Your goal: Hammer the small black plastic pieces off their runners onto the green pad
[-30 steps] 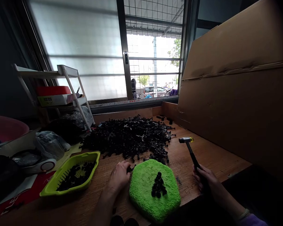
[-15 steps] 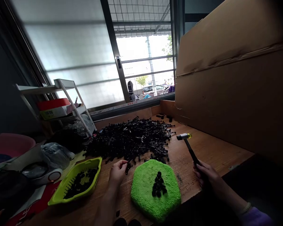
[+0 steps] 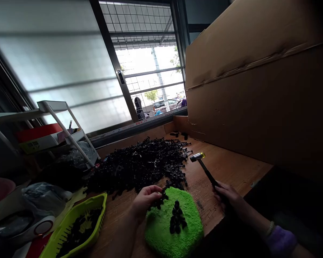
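1. Indoors, a wooden bench runs up to a sliding window. One pane is frosted, and the other shows a grille and a street with parked cars.
2. A tall cardboard sheet stands along the right side of the bench.
3. A wide heap of black parts covers the middle of the bench below the sill.
4. Nearer, a green pad, fuzzy and six-sided, lies at the front edge with a small cluster of black pieces on it.
5. The left hand is closed, pinching a black part at the pad's far-left rim.
6. The right hand grips the handle of a small hammer, whose yellow-tipped head is raised over bare wood just right of the heap.
7. To the left sit a lime-green basket holding black pieces, a crumpled plastic bag and a white rack with red and white boxes.
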`<state>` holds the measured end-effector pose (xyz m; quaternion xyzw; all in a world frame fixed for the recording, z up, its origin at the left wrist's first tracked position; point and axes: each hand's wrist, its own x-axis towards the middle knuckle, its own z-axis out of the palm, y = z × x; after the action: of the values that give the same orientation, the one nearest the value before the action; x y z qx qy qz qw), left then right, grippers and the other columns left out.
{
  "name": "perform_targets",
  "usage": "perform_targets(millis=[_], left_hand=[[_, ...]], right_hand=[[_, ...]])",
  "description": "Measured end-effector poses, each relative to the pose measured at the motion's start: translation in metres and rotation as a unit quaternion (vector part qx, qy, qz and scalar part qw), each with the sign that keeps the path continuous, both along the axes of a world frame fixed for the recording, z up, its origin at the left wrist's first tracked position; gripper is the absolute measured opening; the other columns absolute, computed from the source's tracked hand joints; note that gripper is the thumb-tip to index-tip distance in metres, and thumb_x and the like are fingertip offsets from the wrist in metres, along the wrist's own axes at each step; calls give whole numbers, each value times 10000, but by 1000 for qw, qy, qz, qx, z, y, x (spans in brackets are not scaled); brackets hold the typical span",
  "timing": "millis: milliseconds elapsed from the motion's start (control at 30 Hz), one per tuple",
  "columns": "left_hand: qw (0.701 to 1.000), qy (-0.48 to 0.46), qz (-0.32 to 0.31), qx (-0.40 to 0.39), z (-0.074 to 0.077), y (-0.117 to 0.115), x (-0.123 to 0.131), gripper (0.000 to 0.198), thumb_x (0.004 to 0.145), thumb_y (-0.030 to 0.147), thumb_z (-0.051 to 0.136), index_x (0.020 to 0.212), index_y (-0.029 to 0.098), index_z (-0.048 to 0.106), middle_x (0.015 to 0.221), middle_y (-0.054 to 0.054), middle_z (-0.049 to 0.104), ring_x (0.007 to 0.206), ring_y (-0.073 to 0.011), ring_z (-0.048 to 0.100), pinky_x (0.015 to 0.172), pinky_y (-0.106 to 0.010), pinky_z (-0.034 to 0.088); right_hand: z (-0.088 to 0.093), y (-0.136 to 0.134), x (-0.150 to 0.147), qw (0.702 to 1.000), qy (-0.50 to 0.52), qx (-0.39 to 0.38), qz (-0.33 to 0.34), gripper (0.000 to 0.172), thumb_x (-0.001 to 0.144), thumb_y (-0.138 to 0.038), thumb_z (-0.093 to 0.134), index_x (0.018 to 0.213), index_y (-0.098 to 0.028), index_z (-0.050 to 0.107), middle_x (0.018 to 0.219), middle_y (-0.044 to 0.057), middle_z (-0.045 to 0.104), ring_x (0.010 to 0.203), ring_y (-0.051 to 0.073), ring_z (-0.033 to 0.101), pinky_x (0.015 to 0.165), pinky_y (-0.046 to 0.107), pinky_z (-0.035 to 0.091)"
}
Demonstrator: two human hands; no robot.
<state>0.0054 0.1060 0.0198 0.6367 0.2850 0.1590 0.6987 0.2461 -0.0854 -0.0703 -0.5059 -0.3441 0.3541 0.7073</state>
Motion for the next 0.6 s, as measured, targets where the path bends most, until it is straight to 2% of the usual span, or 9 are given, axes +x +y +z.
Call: perform_targets(millis=[100, 233, 400, 600], left_hand=[[1000, 22, -10, -12, 0, -5, 10, 246, 554, 216, 709, 757, 116, 613, 632, -13, 625, 524, -91, 542, 519, -204, 409], [999, 25, 5, -21, -7, -10, 9, 229, 557, 211, 698, 747, 112, 617, 635, -16, 623, 519, -83, 528, 501, -192, 389], [999, 51, 6, -4, -7, -18, 9, 162, 579, 153, 673, 726, 109, 623, 509, 54, 511, 430, -27, 409, 430, -151, 294], [996, 81, 22, 9, -7, -21, 13, 157, 593, 165, 679, 733, 127, 618, 489, 65, 485, 404, -35, 370, 397, -164, 259]], right_hand=[[2, -1, -1, 1000, 6, -11, -6, 296, 837, -464, 534, 812, -170, 511, 564, -59, 423, 396, 79, 375, 353, 190, 293], [3, -4, -1, 999, 20, -29, -5, 275, 819, -471, 541, 820, -196, 520, 557, -49, 422, 390, 87, 374, 353, 201, 294], [1, -9, 1, 999, 36, -41, 1, 211, 846, -420, 518, 820, -211, 530, 571, -37, 419, 408, 91, 372, 371, 208, 293], [-3, -12, 5, 998, 45, -45, 5, 172, 851, -402, 509, 848, -232, 537, 599, -29, 424, 433, 107, 380, 387, 226, 304]])
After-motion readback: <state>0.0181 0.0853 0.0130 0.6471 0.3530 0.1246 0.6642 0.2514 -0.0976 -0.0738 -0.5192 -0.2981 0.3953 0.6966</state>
